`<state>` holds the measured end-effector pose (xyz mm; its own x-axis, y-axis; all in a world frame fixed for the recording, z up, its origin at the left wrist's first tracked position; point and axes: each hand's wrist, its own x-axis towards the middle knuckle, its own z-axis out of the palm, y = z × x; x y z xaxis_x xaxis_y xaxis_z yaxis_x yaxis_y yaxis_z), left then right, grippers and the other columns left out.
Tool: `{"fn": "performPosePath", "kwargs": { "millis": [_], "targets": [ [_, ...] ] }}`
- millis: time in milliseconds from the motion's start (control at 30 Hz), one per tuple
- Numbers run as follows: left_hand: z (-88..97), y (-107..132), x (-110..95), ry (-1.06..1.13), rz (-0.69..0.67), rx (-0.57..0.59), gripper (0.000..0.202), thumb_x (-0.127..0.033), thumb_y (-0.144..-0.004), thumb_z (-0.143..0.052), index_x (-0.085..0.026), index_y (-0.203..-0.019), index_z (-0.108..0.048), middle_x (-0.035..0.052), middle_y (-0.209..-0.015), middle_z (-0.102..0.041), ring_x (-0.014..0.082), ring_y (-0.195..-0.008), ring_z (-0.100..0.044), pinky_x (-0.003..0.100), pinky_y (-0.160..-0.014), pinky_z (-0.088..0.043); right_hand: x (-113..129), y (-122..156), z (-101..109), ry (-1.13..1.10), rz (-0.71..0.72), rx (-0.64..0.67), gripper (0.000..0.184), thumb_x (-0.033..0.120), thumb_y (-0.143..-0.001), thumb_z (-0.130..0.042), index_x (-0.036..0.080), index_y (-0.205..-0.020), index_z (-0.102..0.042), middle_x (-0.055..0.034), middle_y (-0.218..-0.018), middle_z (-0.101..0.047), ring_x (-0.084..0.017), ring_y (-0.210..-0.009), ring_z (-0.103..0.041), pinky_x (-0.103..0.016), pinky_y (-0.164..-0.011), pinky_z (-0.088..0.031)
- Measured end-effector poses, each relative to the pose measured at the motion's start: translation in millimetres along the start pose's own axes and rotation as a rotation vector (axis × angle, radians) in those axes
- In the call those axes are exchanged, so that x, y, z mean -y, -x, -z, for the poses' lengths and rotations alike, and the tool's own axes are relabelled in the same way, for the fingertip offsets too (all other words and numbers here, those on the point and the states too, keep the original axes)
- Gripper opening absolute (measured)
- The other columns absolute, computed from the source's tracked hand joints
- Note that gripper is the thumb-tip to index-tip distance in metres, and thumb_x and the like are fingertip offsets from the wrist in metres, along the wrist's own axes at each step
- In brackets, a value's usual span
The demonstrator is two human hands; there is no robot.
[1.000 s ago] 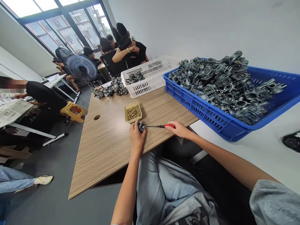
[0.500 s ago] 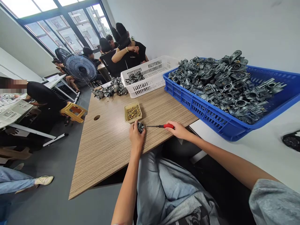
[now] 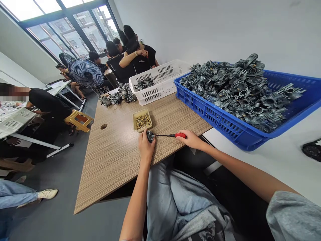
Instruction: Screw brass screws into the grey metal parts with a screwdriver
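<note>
Pinching a small dark metal part (image 3: 150, 136) down against the wooden table (image 3: 112, 160), the left hand (image 3: 146, 147) is closing thumb and fingertips tightly round it, so that only the top of the piece is showing above the knuckles. The part is sitting near the table's front edge, just in front of a small tan tray (image 3: 134, 117) that is holding brass screws (image 3: 143, 121).

The right hand (image 3: 192, 139) is gripping the red handle of a screwdriver (image 3: 173, 135) with its fingers curled shut about it. The thin shaft is lying almost level and pointing left, and its tip is meeting the part. Whether it is seated in a screw head is too small to tell.

Off to the right, a blue crate (image 3: 208, 113) is resting across the far corner of the table and a white surface (image 3: 288, 167) beside it, and grey metal castings (image 3: 238, 88) are heaping well above its rim. Behind it, a white basket (image 3: 160, 88) is holding a few more castings, and another loose pile (image 3: 117, 95) is lying on the table just left of that basket.

Further back, several people in black tops are sitting near the windows — one is leaning on folded arms — and a standing fan (image 3: 86, 73) is facing the room. At the left, another person is sitting at a separate table beside a yellow stool (image 3: 79, 119)
</note>
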<state>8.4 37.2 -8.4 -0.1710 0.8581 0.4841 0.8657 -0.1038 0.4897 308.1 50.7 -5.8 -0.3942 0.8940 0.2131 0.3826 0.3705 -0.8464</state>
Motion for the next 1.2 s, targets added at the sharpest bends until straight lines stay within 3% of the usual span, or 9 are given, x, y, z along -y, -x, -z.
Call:
{"fn": "performPosePath", "kwargs": {
  "millis": [500, 1200],
  "targets": [
    [1.0, 0.7, -0.5, 0.009, 0.001, 0.006, 0.065, -0.023, -0.095, -0.073, -0.026, -0.157, -0.057, 0.0141, -0.141, -0.064, 0.0342, -0.136, -0.063, 0.05, -0.12, -0.055, 1.0, -0.9, 0.4, -0.004, -0.011, 0.012, 0.048, 0.063, -0.106, -0.058, 0.024, -0.078, -0.058, 0.0018, -0.074, -0.053, -0.019, -0.073, -0.049, -0.034, -0.072, -0.034],
    [-1.7, 0.1, 2.4, 0.011, -0.023, -0.008, 0.064, -0.024, -0.095, -0.073, -0.022, -0.157, -0.058, 0.0154, -0.139, -0.066, 0.0353, -0.132, -0.064, 0.051, -0.118, -0.055, 0.7, -0.7, 0.4, 0.008, -0.006, 0.013, 0.048, 0.063, -0.106, -0.057, 0.023, -0.079, -0.056, 0.0021, -0.074, -0.053, -0.018, -0.072, -0.049, -0.033, -0.07, -0.034]
  ]
}}
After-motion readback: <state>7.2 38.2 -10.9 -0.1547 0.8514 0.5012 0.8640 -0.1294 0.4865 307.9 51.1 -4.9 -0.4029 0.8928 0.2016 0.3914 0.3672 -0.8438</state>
